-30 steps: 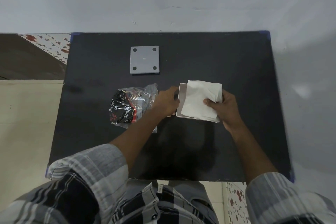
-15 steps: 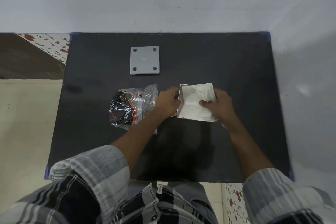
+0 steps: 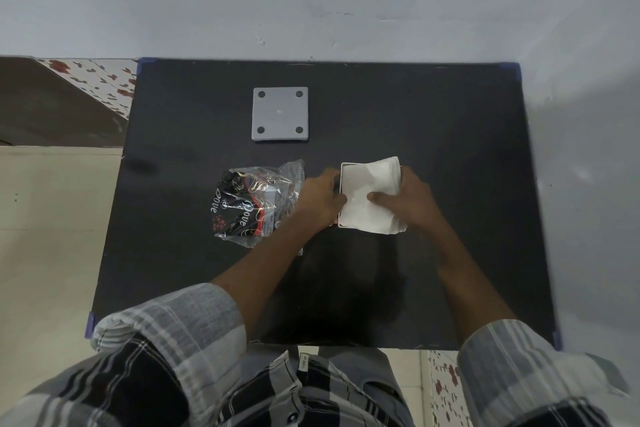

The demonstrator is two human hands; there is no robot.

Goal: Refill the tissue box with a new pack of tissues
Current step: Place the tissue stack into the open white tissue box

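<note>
Step in hand, as judged: seating the new tissues into the open tissue box [image 3: 343, 184], a white square container near the middle of the black table [image 3: 433, 121]. The stack of white tissues [image 3: 370, 191] lies partly inside the box; its right and near edges overhang the rim and its far right corner rides up above the wall, so it is not yet fully seated. The right hand [image 3: 408, 199] lies on top of the stack, thumb pressed flat on the top sheet, fingers curled over the right edge of the stack; whether they also reach the box wall cannot be told. The left hand [image 3: 320, 196] is cupped against the left wall of the box, bracing it. The tissues look soft and loosely folded, the top sheet creased. The emptied clear wrapper [image 3: 252, 201], printed in black and red, lies crumpled just left of the left hand. A grey square plate [image 3: 280, 113] with four dark dots at its corners, possibly the box's lid, rests well apart toward the far side. Next move likely calls for pushing the overhanging edges down inside the walls while the box is kept from sliding, then fetching the plate.
</note>
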